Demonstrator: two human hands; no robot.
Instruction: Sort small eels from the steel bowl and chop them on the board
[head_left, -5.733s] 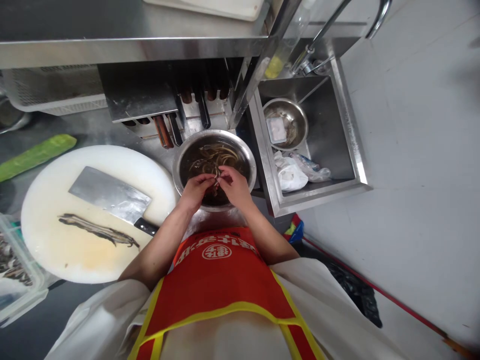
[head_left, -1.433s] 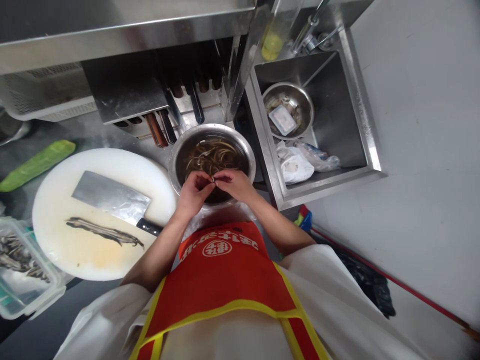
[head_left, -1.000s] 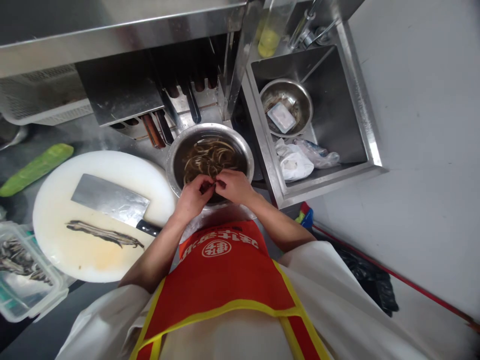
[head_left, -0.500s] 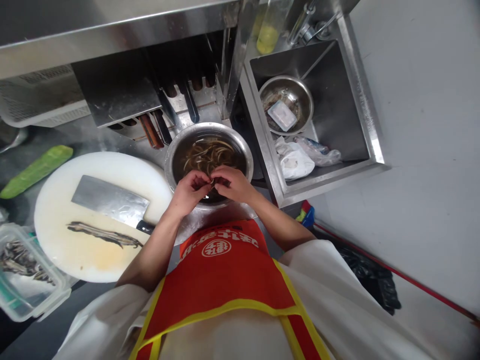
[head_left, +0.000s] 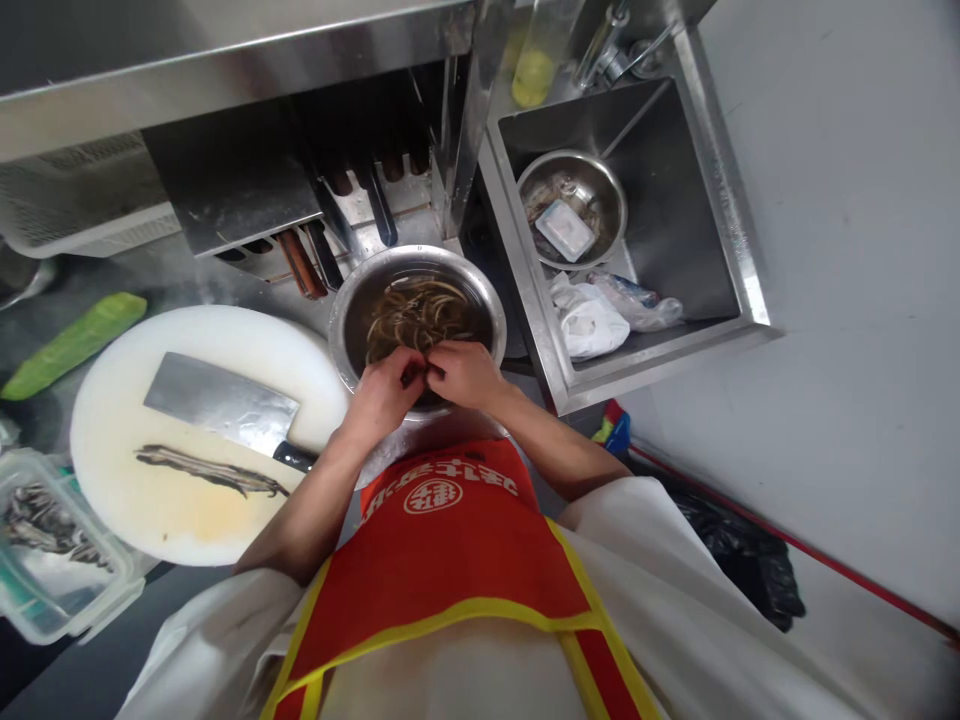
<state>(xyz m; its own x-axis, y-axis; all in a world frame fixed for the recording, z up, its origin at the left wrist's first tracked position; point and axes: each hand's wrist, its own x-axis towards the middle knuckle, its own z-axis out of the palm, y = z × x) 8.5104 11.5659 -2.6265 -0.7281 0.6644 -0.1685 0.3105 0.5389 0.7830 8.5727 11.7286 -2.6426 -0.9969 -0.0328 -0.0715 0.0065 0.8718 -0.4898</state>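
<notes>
2 bare hands meet over the near rim of a steel bowl point(head_left: 345, 310) that holds dark water and a tangle of thin eel strips point(head_left: 420, 315). The left hand point(head_left: 382, 392) and the right hand point(head_left: 466, 372) have their fingertips curled together, pinching one small dark strip between them just above the water. The bowl sits on the counter near the person's red apron point(head_left: 442, 570).

Left of the bowl lies a round white cutting board point(head_left: 180, 500) with a cleaver point(head_left: 221, 400) flat on it and 1 split eel point(head_left: 210, 470) stretched just near of the blade. A clear plastic container point(head_left: 52, 560) with more dark pieces sits at the far left edge. Right of the bowl, a sink point(head_left: 720, 200) holds a smaller steel bowl point(head_left: 574, 205) and crumpled plastic bags point(head_left: 600, 318).
</notes>
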